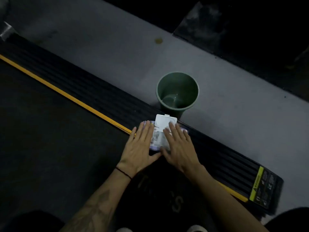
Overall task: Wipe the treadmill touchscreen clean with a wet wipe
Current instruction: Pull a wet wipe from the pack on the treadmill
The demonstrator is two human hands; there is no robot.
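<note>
I have both hands down on the wipe pack (158, 139), which lies on the ribbed side rail (93, 96) of the treadmill, near the rail's rear end and hard against its yellow stripe (66, 96) on the belt side. My left hand (139, 144) is spread flat over the pack's left part, fingers straight, pinning it rather than clenching anything. My right hand (178, 144) lies across the right part with its fingers reaching to the white flip lid (164, 122), which stands open; the thumb sits low at the near edge, and I cannot tell whether it already has a wipe pinched, since the light is poor and the opening is half covered. The green bin (178, 91) stands on the grey floor (117, 39) just beyond the rail's outer edge, touching or nearly touching it, close to the lid. The touchscreen is nowhere in view, so no wiping has begun; I judge this as the step of drawing out one wipe. The risks from here: if the left hand eases off, the pack may lift or slide off the narrow rail toward the bin; a hard pull may drag out several wipes together; and the lid may fall shut on my fingers if knocked.
</note>
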